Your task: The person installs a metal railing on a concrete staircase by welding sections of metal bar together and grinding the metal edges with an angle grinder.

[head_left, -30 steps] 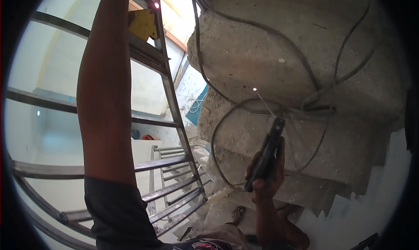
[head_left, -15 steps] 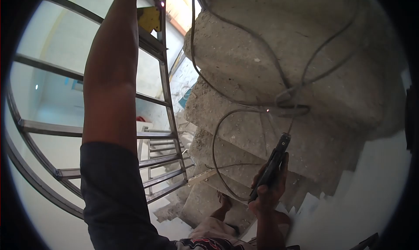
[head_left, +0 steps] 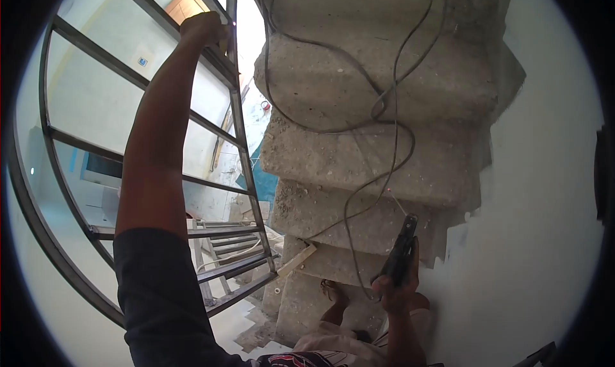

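My right hand (head_left: 397, 293) grips a black welding electrode holder (head_left: 402, 255). A thin electrode (head_left: 398, 203) sticks out of its jaw, with a small glowing tip over the steps. My left arm reaches up along the metal stair railing (head_left: 248, 175). At the upper post my left hand (head_left: 204, 29) is closed over the yellow welding magnet (head_left: 224, 45), most of which the fingers hide. A small bright spot glows on the post beside that hand.
Rough concrete stairs (head_left: 359, 155) run up the middle, with a looping cable (head_left: 396, 79) across them. A wooden strip (head_left: 297, 259) lies by the railing foot. At right is a white wall (head_left: 532, 194). Beyond the railing is a drop to the floor below.
My left hand has come down onto the yellow magnet, which was in plain sight before. My view has shifted; the right hand with the electrode holder sits slightly lower, its electrode tip still glowing.
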`<state>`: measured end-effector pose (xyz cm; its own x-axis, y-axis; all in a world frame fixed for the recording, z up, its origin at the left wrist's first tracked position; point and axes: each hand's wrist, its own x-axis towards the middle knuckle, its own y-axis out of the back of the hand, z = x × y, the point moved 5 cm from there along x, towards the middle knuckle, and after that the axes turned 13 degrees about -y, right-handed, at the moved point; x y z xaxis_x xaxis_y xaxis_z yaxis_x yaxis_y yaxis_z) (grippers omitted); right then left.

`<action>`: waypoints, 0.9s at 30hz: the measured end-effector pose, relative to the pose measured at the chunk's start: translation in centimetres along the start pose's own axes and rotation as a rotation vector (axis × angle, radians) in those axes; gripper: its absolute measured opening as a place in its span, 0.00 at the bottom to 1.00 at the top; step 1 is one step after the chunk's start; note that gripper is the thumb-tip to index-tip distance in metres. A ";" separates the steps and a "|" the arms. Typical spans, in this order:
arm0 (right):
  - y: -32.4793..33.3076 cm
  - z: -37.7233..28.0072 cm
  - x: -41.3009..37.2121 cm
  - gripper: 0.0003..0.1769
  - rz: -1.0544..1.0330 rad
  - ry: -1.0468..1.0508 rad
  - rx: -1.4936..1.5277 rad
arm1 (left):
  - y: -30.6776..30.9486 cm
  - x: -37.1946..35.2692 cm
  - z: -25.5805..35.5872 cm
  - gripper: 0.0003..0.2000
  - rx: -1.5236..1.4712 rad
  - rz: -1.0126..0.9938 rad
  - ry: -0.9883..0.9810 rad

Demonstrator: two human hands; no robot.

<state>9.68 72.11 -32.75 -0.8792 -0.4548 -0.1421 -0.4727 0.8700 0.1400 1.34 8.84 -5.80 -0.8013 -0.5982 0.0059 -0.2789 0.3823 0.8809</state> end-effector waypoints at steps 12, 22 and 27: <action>2.2 2.1 -5.2 0.65 0.128 0.024 -0.060 | -1.3 -0.5 1.9 0.22 0.036 0.185 0.035; 4.1 0.4 -8.1 0.62 0.130 -0.042 0.053 | -1.9 -1.5 2.7 0.20 -0.059 0.193 -0.064; 5.0 4.5 -9.2 0.63 0.220 0.081 -0.040 | -1.8 -2.4 5.8 0.17 0.175 0.452 -0.428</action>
<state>15.72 81.53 -35.16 -0.9625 -0.2703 -0.0253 -0.2698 0.9424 0.1979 0.72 13.65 -10.12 -0.9901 -0.0310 0.1368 0.0823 0.6618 0.7452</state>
